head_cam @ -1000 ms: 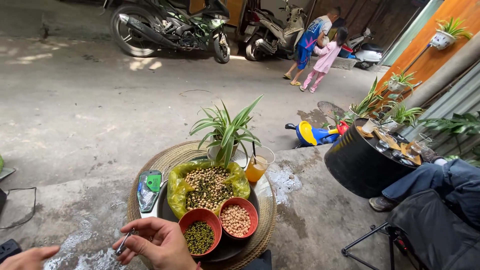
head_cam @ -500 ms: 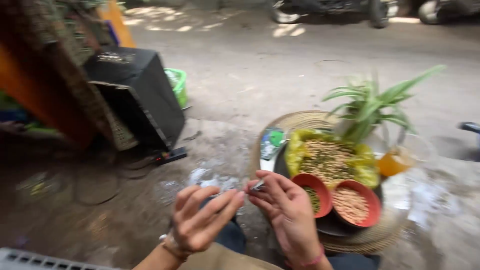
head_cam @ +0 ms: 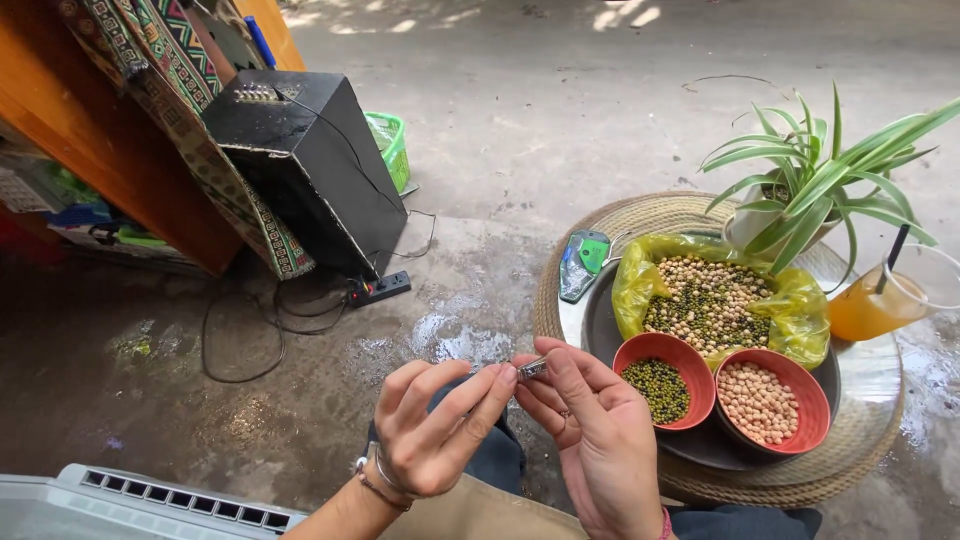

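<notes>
Head view, looking down: left hand (head_cam: pixel 430 432) and right hand (head_cam: pixel 603 445) brought together in front of the knees, fingertips of both pinched shut on a small metal piece (head_cam: pixel 532 368), silvery, too small to identify, held in the air just near-left of the dark round tray (head_cam: pixel 600 312). Judged as a handling step on that piece, between grips, with no contact yet on any bean. On the tray: a yellow bag (head_cam: pixel 632 285) spread open with mixed green and pale beans, and touching its near side two red bowls, the left bowl (head_cam: pixel 632 352) with green beans, the right bowl (head_cam: pixel 815 395) with pale ones, rims touching each other. Any next move toward the beans likely calling for a firm single-hand pinch on the metal piece and a short reach right and far, clearing the left bowl's raised rim. Edges to mind: tray lip, round woven mat (head_cam: pixel 650 212) under it, a small green-and-grey gadget (head_cam: pixel 583 262) on the tray's left margin, drooping plant (head_cam: pixel 800 190) leaves over the bag's far right, an orange drink cup (head_cam: pixel 875 305) with straw at far right, easy to tip. Open room: wet concrete floor (head_cam: pixel 450 335) to the left of the mat, bounded farther left by a power strip (head_cam: pixel 378 290), loose cables and a black speaker box (head_cam: pixel 300 170); a white grille (head_cam: pixel 150 500) at the near-left corner.
</notes>
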